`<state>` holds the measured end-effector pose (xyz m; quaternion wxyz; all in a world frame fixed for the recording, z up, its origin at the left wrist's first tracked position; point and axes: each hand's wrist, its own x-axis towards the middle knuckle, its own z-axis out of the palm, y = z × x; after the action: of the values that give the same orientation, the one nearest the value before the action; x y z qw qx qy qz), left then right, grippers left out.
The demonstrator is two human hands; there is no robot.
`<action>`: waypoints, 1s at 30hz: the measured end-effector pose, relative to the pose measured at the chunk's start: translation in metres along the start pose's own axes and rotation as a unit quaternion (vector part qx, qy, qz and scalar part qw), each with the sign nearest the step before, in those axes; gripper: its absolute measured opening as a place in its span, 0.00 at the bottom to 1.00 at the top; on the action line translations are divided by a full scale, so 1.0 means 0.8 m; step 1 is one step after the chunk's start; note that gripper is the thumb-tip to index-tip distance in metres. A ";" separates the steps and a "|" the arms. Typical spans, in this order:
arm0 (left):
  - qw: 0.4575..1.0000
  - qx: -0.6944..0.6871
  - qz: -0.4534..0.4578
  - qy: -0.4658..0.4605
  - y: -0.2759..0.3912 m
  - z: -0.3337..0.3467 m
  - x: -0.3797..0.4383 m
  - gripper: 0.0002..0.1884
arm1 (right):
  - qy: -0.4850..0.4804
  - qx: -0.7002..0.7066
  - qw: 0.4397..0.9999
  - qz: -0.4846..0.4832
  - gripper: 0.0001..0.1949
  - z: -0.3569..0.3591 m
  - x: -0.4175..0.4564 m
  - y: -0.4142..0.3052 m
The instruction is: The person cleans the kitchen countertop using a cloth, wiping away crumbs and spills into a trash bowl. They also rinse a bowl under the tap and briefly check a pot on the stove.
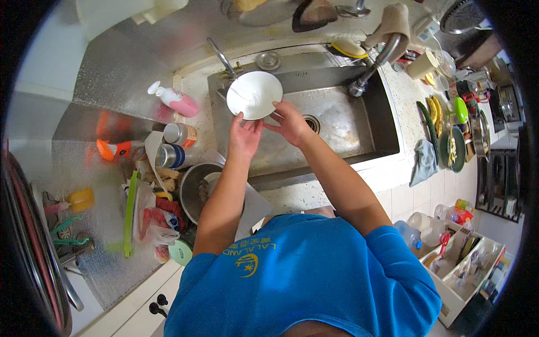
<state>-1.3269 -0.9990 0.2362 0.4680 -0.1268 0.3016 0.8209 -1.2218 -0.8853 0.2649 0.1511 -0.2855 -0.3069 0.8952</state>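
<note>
A white bowl (254,94) is held over the left part of the steel sink (345,122), below a slim metal spout (221,57); it looks wet inside. My left hand (245,139) grips its near rim, thumb on the edge and fingers underneath. At the near right of the rim is my right hand (289,122), its thumb on the edge and its fingers spread beneath. The drain (311,123) shows just beyond my right hand. A larger faucet (366,78) with a cloth draped over it reaches over the sink's right side.
Left of the sink stand a pink soap pump bottle (179,101), two jars (180,134) and a metal pot (198,189) partly behind my left forearm. To the right lie a grey-blue cloth (424,162), a cucumber (428,124), bananas (438,113) and a green dish (457,156) of cut food.
</note>
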 end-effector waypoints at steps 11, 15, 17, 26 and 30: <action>0.995 -0.042 0.041 0.081 -0.012 -0.001 0.001 0.25 | 0.098 -0.360 0.925 -0.078 0.18 -0.167 -0.225 -0.003; 0.990 -0.034 0.081 0.113 -0.017 -0.002 0.005 0.23 | 0.197 -0.355 0.914 -0.028 0.16 -0.232 -0.326 -0.012; 0.988 -0.022 0.113 0.105 -0.027 0.002 0.005 0.23 | 0.231 -0.318 0.919 -0.027 0.16 -0.253 -0.352 -0.014; 0.979 -0.034 0.153 0.128 -0.058 0.028 0.013 0.26 | 0.220 -0.282 0.929 -0.101 0.14 -0.269 -0.355 -0.017; 0.977 -0.006 0.157 0.142 -0.047 0.028 0.015 0.26 | 0.226 -0.268 0.930 -0.108 0.14 -0.249 -0.355 -0.006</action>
<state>-1.2997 -0.9626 0.2336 0.2847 -0.1963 0.3764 0.8595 -0.8766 -0.9159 0.2577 0.2304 -0.4756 -0.5224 0.6692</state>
